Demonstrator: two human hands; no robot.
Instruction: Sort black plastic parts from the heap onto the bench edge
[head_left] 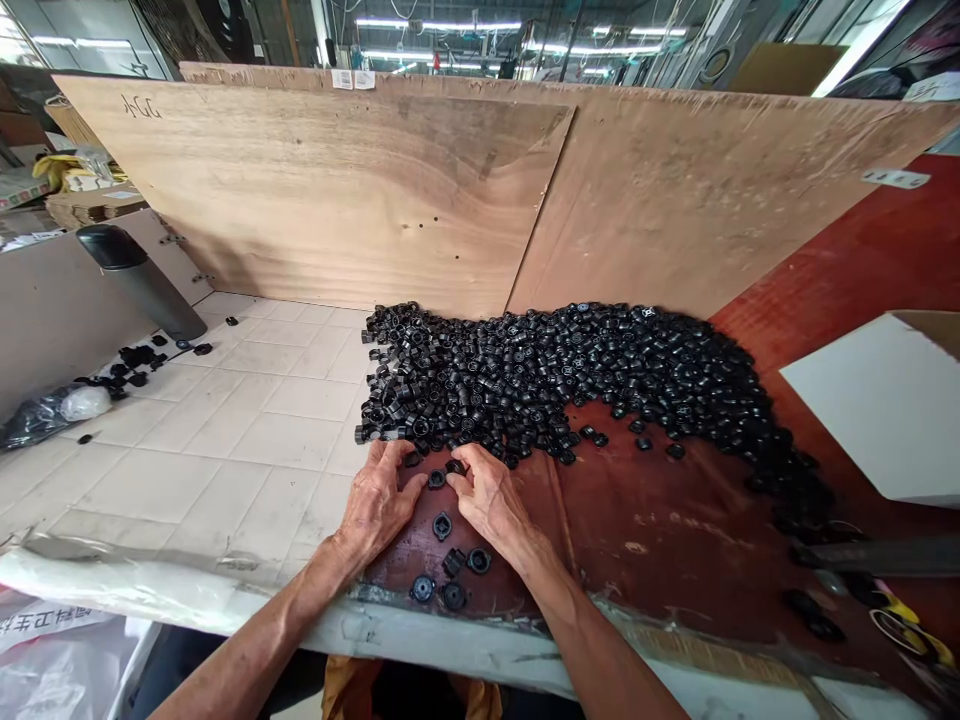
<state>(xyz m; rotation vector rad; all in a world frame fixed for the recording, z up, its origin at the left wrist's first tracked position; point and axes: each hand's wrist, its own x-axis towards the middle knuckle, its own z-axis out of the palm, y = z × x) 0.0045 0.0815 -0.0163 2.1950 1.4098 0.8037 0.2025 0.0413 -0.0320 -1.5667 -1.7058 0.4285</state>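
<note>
My left hand (379, 500) rests at the near edge of a pile of small black round plastic parts (570, 360). Its fingers are bent, with thumb and index finger apart, and a black part lies by the index fingertip. My right hand (491, 500) pinches one black plastic part (455, 466) between thumb and index finger. Between the two thumbs sits another part, a ring-shaped one (436, 480). Nearer to me, several loose parts (453, 563) lie on the dark red surface (645, 530), some showing their hollow side.
Plywood boards (360, 190) stand behind the pile. To the left are pale tiles (232, 420), a grey bottle (142, 280), scattered black pieces (135, 365) and a plastic bag (37, 420). On the right are a white box (885, 410) and yellow-handled scissors (911, 625).
</note>
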